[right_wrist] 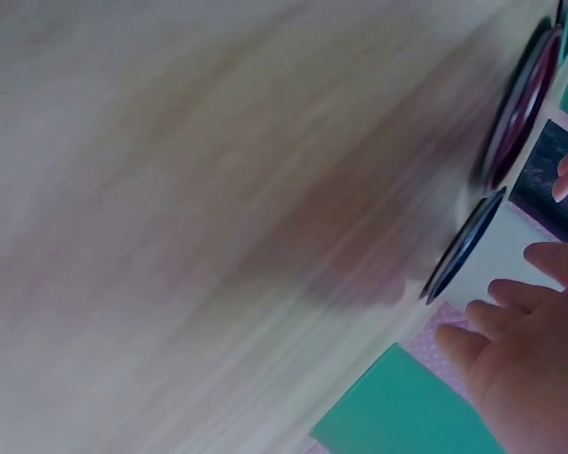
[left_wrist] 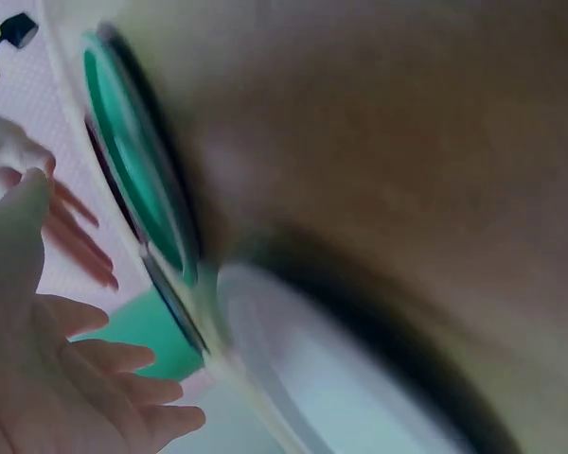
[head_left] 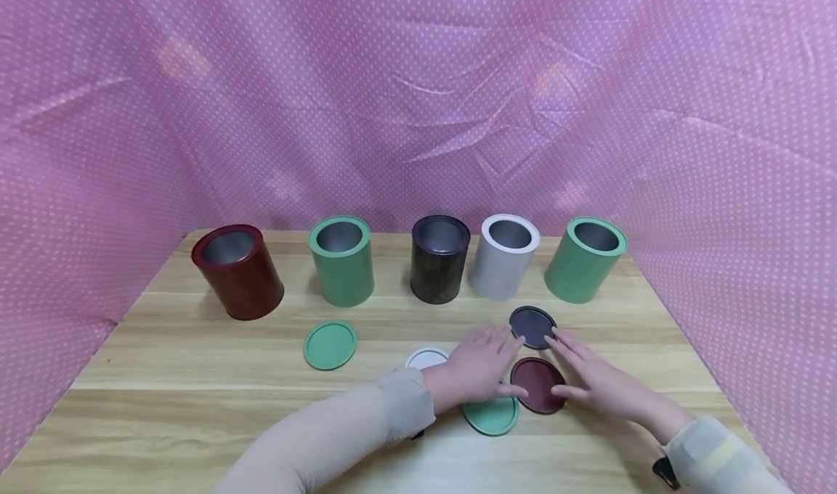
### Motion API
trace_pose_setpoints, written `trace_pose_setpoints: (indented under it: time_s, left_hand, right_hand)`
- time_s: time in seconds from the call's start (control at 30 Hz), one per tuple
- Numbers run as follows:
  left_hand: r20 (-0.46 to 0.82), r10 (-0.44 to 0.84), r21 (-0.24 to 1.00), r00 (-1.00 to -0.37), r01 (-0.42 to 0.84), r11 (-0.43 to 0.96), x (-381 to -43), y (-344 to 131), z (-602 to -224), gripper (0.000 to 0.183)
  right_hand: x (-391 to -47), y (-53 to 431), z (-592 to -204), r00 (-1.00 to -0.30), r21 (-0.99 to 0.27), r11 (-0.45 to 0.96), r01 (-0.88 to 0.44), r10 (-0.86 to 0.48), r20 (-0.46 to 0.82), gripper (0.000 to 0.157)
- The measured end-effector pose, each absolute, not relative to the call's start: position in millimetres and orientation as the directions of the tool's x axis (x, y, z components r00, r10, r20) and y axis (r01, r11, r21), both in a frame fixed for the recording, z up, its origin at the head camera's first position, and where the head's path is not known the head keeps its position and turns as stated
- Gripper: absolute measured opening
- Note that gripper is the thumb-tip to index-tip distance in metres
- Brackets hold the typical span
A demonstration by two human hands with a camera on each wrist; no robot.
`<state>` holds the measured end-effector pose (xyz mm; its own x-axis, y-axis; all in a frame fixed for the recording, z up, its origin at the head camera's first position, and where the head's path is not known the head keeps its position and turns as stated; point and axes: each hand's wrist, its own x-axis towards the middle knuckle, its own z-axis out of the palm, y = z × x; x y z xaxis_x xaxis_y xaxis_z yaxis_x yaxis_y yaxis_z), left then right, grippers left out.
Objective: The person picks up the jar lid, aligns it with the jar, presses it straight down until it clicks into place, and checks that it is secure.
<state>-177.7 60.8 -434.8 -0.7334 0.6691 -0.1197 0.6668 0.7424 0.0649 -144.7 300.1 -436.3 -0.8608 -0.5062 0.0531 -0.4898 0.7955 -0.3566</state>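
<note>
In the head view my left hand point(head_left: 480, 363) hovers palm down with spread fingers, over the near green lid point(head_left: 492, 418) and beside the white lid point(head_left: 426, 358), which it partly covers. My right hand point(head_left: 598, 378) has its fingers extended too, its fingertips by the black lid point(head_left: 532, 327) and its thumb at the edge of the dark red lid point(head_left: 538, 385). Neither hand holds anything. In the left wrist view the left fingers point(left_wrist: 114, 355) are spread beyond the white lid point(left_wrist: 312, 369) and green lid point(left_wrist: 137, 161). The right fingers point(right_wrist: 511, 307) look relaxed in the right wrist view.
Along the back stand open cans: dark red point(head_left: 248, 280), green point(head_left: 345, 269), black point(head_left: 438, 265), white point(head_left: 503, 261) and another green can point(head_left: 582, 265). A second green lid point(head_left: 330, 345) lies left on the wooden table point(head_left: 196, 407). Pink dotted cloth point(head_left: 418, 102) surrounds the table.
</note>
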Motion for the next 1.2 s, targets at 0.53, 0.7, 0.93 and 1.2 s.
trace_pose_setpoints:
  time_s: [0.53,0.7,0.93,1.2]
  left_hand:
    - [-0.213,0.641,0.162,-0.737,0.620,0.767,-163.0,73.1,-437.6,0.094]
    - [-0.233,0.632,0.166,-0.739,0.611,0.774,-162.4,71.9,-438.4,0.096]
    - [-0.247,0.627,0.150,-0.739,0.610,0.778,-161.2,73.4,-440.9,0.098]
    - [-0.223,0.601,0.096,-0.768,0.596,0.797,-162.0,78.0,-444.2,0.092]
  right_hand:
    - [-140.0,303.7,-448.5,-0.785,-0.333,0.729,-0.598,-0.616,0.059,0.078]
    - [-140.4,304.6,-447.7,-0.798,-0.356,0.744,-0.565,-0.603,0.006,0.081]
    - [-139.7,308.0,-447.9,-0.799,-0.374,0.751,-0.544,-0.600,-0.043,0.086]
    - [-139.5,309.0,-448.6,-0.792,-0.358,0.749,-0.557,-0.609,-0.042,0.087]
